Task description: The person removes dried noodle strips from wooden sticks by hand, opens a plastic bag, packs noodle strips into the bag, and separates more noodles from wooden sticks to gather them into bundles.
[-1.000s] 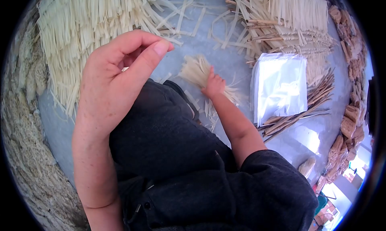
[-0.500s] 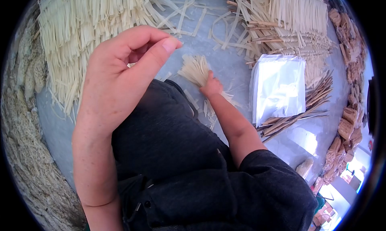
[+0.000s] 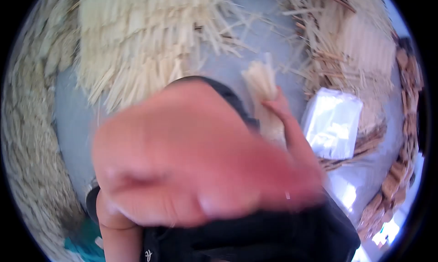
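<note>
My left hand [image 3: 182, 152] fills the middle of the head view, very close to the camera and smeared by motion. Its fingers blur together, so I cannot make out whether anything is in them. Beyond it, my right hand [image 3: 279, 104] is closed around a bundle of pale flat strips [image 3: 261, 77], whose cut ends fan out upward. The lower part of that bundle is partly hidden behind my left hand.
Rows of hanging pale strips [image 3: 137, 34] lie at the upper left. More strips on thin sticks [image 3: 365, 43] are at the upper right. A stack of clear plastic bags [image 3: 333, 125] rests on brown sticks [image 3: 372, 143]. Wrapped brown bundles [image 3: 394, 184] line the right edge.
My left hand has swung down and right across the view, closer to the camera. The view has shifted; the strip bundle in my right hand now appears further right and more upright.
</note>
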`<action>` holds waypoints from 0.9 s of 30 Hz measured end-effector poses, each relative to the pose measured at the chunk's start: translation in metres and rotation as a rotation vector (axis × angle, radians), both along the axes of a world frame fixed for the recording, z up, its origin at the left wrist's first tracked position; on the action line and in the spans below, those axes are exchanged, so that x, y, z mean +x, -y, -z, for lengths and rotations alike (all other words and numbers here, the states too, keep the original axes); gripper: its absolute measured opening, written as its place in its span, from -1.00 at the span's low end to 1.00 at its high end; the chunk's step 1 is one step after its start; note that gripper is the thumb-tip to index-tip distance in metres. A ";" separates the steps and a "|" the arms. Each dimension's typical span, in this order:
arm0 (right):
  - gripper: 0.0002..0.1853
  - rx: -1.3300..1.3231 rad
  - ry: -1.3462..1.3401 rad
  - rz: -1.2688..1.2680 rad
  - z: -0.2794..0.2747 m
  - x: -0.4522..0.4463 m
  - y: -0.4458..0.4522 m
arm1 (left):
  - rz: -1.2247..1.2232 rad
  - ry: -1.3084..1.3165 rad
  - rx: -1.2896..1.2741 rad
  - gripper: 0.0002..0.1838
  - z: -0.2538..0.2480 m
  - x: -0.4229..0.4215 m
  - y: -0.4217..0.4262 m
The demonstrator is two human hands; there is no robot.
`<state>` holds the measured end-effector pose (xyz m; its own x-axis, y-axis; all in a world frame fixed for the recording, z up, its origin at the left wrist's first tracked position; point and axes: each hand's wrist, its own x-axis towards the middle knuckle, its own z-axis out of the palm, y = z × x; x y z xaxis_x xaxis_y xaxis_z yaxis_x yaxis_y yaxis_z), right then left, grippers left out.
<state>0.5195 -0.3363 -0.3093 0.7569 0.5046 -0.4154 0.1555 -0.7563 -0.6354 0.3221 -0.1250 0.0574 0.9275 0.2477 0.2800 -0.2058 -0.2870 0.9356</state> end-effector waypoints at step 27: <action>-0.39 0.746 0.275 -0.833 -0.383 -0.096 -0.299 | -0.196 0.358 -0.081 -0.24 -0.060 -0.237 0.053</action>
